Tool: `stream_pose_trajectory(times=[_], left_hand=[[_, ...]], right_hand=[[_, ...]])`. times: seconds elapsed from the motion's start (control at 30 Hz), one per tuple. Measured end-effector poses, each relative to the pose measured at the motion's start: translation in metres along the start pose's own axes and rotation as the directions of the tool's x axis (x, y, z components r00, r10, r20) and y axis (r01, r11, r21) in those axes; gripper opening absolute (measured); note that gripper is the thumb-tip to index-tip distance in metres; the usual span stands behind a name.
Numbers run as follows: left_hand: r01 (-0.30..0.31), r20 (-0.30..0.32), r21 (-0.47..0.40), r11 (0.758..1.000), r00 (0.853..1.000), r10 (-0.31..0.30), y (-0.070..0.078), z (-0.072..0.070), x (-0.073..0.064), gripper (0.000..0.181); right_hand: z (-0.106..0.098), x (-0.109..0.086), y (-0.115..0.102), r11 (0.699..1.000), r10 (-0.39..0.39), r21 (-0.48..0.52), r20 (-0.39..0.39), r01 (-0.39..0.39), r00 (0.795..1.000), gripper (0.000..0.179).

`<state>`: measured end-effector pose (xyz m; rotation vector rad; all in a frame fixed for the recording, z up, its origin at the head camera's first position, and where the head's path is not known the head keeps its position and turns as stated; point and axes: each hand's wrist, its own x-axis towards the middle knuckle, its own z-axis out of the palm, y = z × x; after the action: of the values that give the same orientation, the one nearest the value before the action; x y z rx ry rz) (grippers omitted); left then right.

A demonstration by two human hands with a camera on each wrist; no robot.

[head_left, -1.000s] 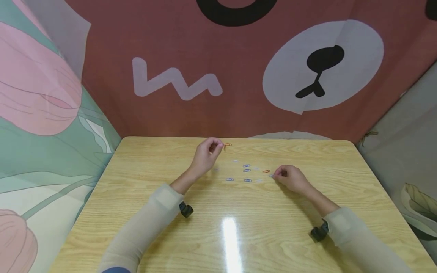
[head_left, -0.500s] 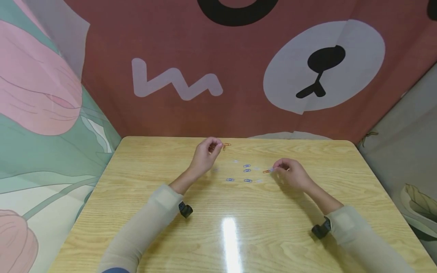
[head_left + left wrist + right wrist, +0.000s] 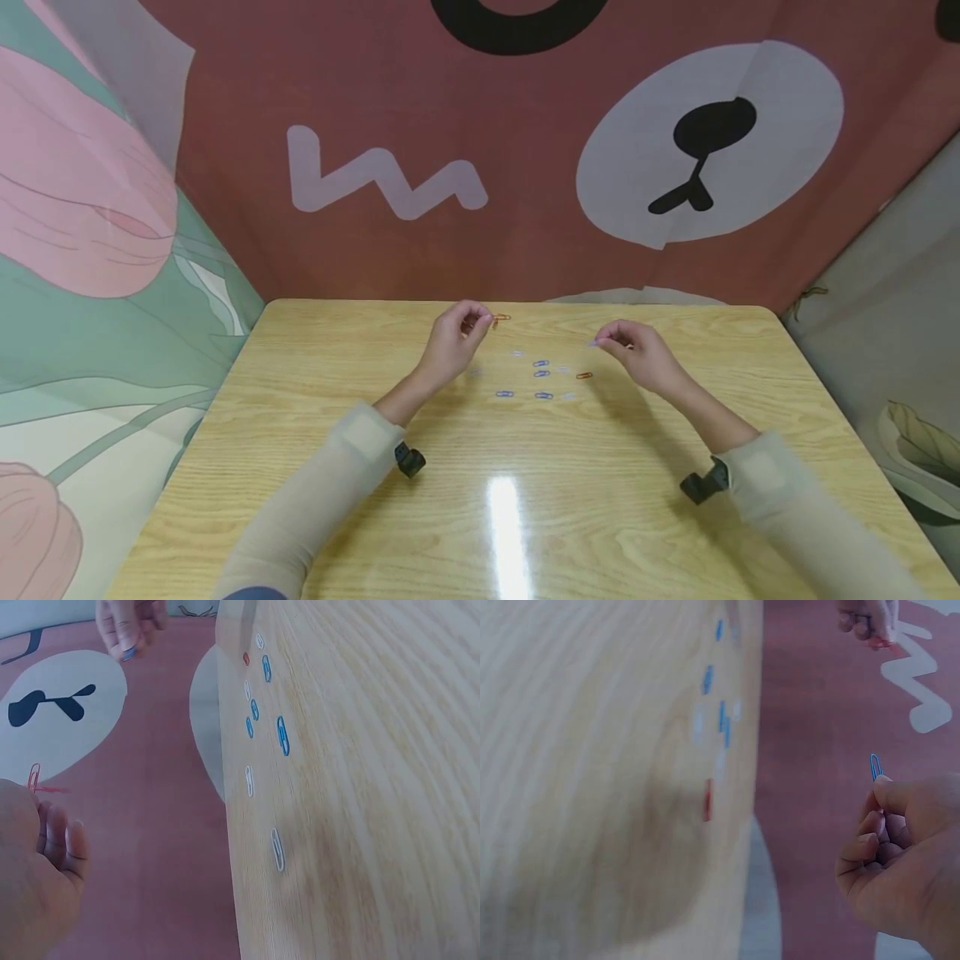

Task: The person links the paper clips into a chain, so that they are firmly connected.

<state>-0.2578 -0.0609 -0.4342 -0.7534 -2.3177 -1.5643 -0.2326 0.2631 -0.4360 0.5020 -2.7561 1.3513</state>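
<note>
My left hand (image 3: 452, 340) is raised over the far part of the table and pinches red-orange paper clips (image 3: 34, 777). At least two show, one jutting sideways and one hanging, but the fingers hide how they join. My right hand (image 3: 643, 357) holds a blue paper clip (image 3: 875, 764) upright between thumb and index finger, lifted off the table. Between the hands lie several blue paper clips (image 3: 543, 396), several white paper clips (image 3: 278, 850) and one red-orange paper clip (image 3: 584, 376), loosely scattered and flat on the wood.
The light wooden table (image 3: 390, 533) ends at a back edge just beyond the hands. A red-brown curtain (image 3: 517, 258) with a printed bear hangs behind it, and patterned cloth (image 3: 112, 358) stands at the left. A light reflection shines near the front.
My right hand has lifted the blue paper clip from the table beside the red-orange one and moved it up and farther away. The left hand stays nearly still with its clips.
</note>
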Motion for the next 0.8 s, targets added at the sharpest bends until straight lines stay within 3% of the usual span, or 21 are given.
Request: stream_pose_trajectory(times=[0.37,0.8], left_hand=[[-0.034,0.005,0.003,0.999,0.999,0.034,0.006,0.008,0.003,0.010],[-0.040,0.006,0.007,0.999,0.999,0.040,0.013,0.018,0.006,0.009]], right_hand=[[-0.001,0.012,-0.035,1.000,0.010,0.010,-0.027,-0.010,1.000,0.019],[0.017,0.029,-0.071,1.000,0.014,0.024,-0.043,-0.013,0.999,0.016]])
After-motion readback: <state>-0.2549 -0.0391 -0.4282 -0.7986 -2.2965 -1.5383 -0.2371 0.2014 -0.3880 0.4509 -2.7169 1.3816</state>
